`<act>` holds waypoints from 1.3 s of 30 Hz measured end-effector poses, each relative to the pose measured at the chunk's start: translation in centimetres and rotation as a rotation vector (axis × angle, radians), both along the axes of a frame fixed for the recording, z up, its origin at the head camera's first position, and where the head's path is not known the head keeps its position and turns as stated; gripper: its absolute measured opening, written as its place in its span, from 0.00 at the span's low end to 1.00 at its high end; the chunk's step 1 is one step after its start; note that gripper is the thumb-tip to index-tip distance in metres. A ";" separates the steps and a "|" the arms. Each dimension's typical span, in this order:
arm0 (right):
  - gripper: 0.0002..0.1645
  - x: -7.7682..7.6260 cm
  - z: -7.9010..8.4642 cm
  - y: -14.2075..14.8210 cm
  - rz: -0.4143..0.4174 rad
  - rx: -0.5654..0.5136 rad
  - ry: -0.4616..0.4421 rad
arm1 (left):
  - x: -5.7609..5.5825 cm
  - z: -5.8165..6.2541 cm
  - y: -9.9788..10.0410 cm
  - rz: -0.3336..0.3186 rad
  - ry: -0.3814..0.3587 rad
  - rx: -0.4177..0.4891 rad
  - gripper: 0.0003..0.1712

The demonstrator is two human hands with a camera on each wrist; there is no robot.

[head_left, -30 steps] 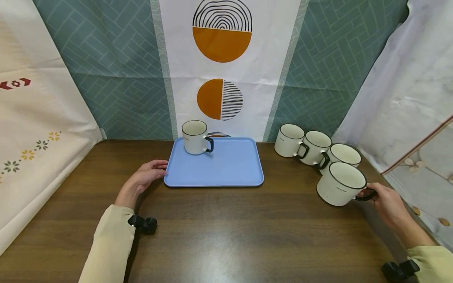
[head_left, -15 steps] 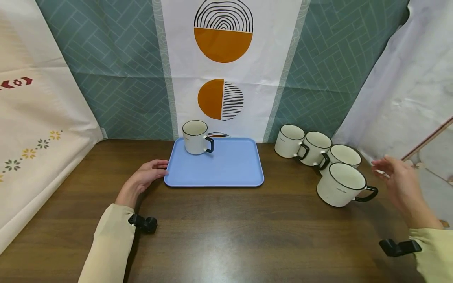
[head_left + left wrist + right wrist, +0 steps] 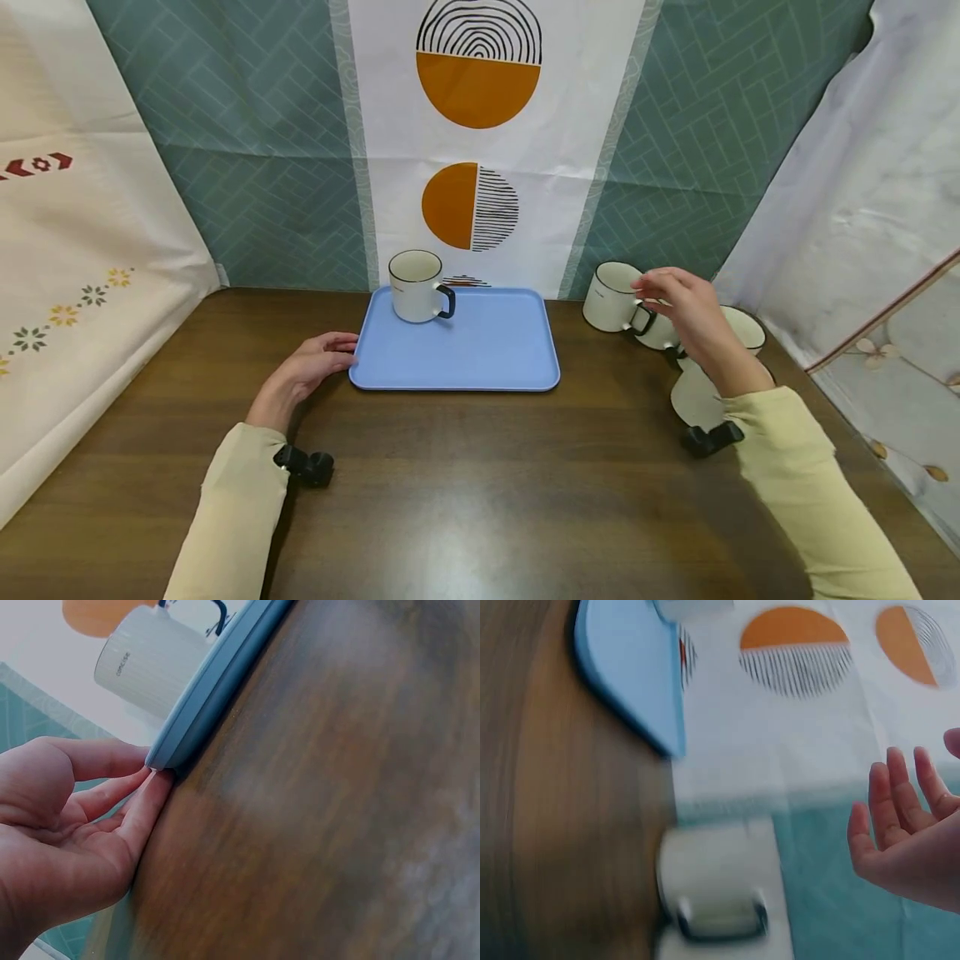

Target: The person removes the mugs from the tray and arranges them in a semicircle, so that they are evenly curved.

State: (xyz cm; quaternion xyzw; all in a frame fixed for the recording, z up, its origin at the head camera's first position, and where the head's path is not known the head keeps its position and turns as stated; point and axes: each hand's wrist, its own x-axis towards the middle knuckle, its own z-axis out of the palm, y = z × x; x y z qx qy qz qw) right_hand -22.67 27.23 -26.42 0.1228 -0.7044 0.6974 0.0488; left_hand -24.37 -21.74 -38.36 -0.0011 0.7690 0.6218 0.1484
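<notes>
A light blue tray [image 3: 495,350] lies on the table, bearing one white enamel mug [image 3: 414,296] with a black rim and handle. My left hand [image 3: 311,371] pinches the tray's left edge; the left wrist view shows the thumb [image 3: 112,759] at the rim and the fingertips beneath. Held in the air over the group of mugs at right, my right hand [image 3: 693,321] is empty, fingers loosely bent. Its fingertips are near the leftmost mug [image 3: 607,302]. Behind hand and sleeve, the second mug [image 3: 657,335], third mug [image 3: 744,327] and front mug [image 3: 696,402] are partly hidden.
The brown wooden table [image 3: 465,483] extends in front of the tray. A green and white patterned cloth [image 3: 277,200] hangs behind, a cream cloth [image 3: 105,225] at left, and a pale marbled cloth [image 3: 885,250] at right. Each wrist carries a small black camera.
My right hand has let go of the front mug's handle, lifted off and swung left over the mugs toward the leftmost one. The left hand stays at the tray.
</notes>
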 end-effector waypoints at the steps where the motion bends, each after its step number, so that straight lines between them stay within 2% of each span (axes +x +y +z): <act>1: 0.11 -0.7 -0.2 -1.2 -0.006 0.031 -0.019 | 0.0 0.0 -0.1 0.006 -0.008 0.005 0.31; 4: 0.13 -2.6 -0.9 -4.5 -0.011 0.095 -0.070 | 0.0 -0.1 -0.3 0.009 -0.010 -0.003 0.31; 10: 0.17 -6.2 -2.9 -10.1 0.019 0.091 -0.137 | 0.3 -0.2 -0.7 0.020 0.002 0.001 0.31; 15: 0.18 -8.0 -4.8 -14.4 0.023 0.126 -0.183 | 0.4 -0.2 -0.8 0.019 0.009 0.000 0.30; 19: 0.19 -8.8 -6.1 -17.8 0.029 0.136 -0.194 | 0.3 -0.2 -0.9 0.024 0.014 0.002 0.31; 25: 0.18 -9.8 -7.9 -21.5 0.011 0.157 -0.163 | 0.3 -0.2 -1.1 0.031 0.021 0.011 0.30; 32: 0.17 -10.6 -9.7 -23.8 0.081 -0.061 -0.254 | 0.1 -0.3 -0.8 0.027 0.017 0.007 0.30; 34: 0.16 -10.7 -10.1 -23.9 0.098 -0.089 -0.256 | 0.0 -0.4 -0.6 0.020 0.015 0.014 0.30; 35: 0.17 -10.7 -10.3 -24.0 0.108 -0.086 -0.242 | -0.1 -0.4 -0.5 0.017 0.016 0.014 0.29; 39: 0.18 -10.9 -10.5 -24.3 0.145 0.073 -0.136 | -0.2 -0.3 -0.5 0.018 0.016 0.015 0.29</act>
